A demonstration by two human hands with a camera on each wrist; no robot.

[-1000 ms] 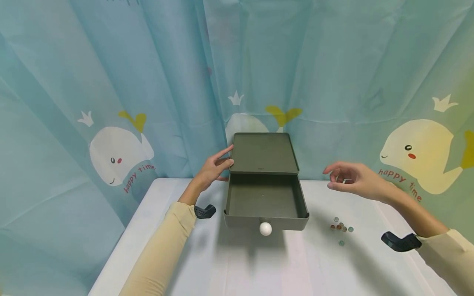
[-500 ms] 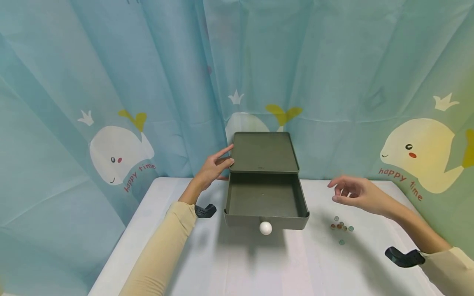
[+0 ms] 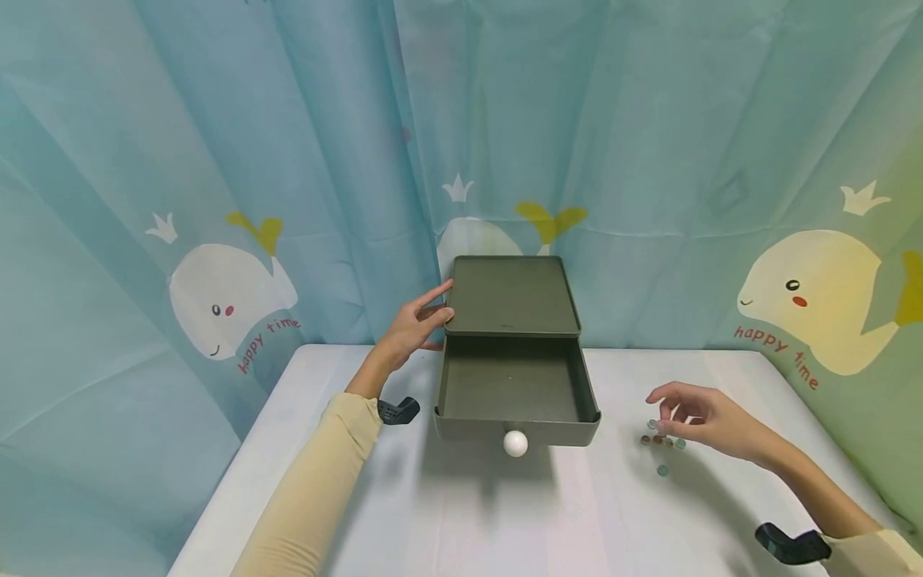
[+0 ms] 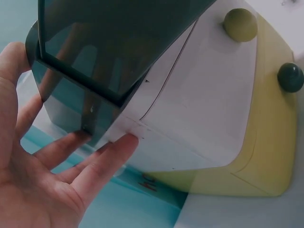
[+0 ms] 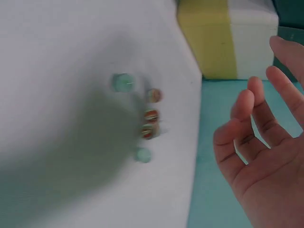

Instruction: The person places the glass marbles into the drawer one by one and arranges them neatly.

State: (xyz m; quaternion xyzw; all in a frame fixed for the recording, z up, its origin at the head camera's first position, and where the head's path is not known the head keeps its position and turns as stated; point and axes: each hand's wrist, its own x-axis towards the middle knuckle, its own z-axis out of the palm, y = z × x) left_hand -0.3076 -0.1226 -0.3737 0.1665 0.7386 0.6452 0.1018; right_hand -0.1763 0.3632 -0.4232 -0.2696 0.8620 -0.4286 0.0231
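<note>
Head view: small marbles (image 3: 657, 440) sit on the white table (image 3: 505, 521), right of the pulled-out drawer (image 3: 469, 433). Likely hard, light, slippery, quick to roll; best pinched singly by the sides, thumb against fingertip. Right hand (image 3: 710, 417) hovers over them, fingers loosely bent and apart, nothing held. Left hand (image 3: 407, 330) touches left side of drawer box (image 3: 513, 292), fingers spread, not wrapped. Whale-print curtain (image 3: 649, 120) behind.
</note>
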